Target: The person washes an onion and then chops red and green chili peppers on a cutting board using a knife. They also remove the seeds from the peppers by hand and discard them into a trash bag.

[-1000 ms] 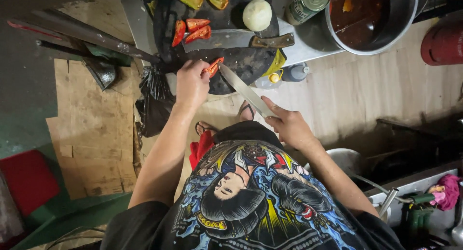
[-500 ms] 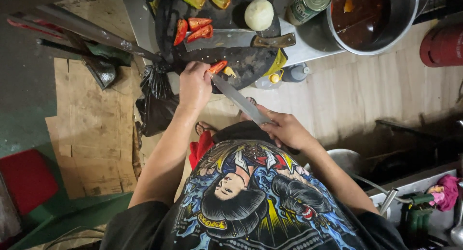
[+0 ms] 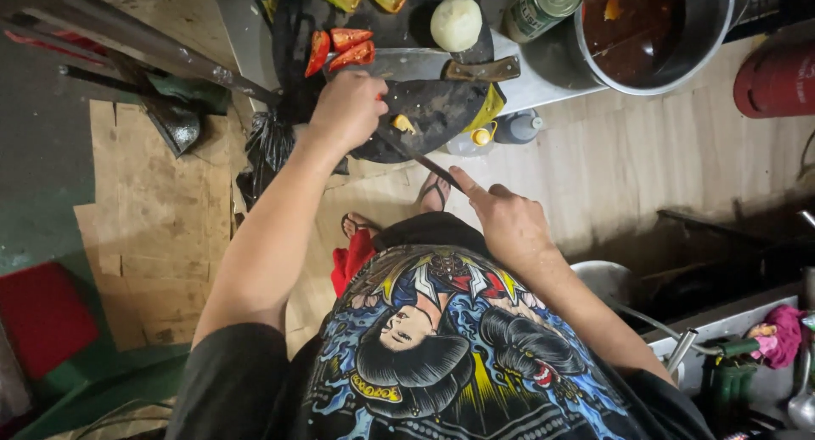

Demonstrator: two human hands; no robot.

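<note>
A dark round cutting board (image 3: 441,117) is seen at the upper middle of the frame, resting on the edge of a grey worktop (image 3: 543,83). The left hand (image 3: 346,109) is curled shut over the board's left part, pressing down on something that is hidden beneath the fingers. The right hand (image 3: 508,221), just below and right of the board, is closed around the handle of a knife (image 3: 424,161), with the index finger stretched out along the blade; the blade runs up and left across the board's lower edge toward the left hand. A small yellow-orange scrap (image 3: 402,123) lies on the board just right of the left hand. Red pepper pieces (image 3: 340,49) are laid at the upper left of the board, and a cleaver with a wooden handle (image 3: 458,66) lies across its top. A pale round onion (image 3: 456,22) sits above the cleaver, with a tin can (image 3: 542,7) to its right and a large metal pot (image 3: 654,32) at the upper right.
</note>
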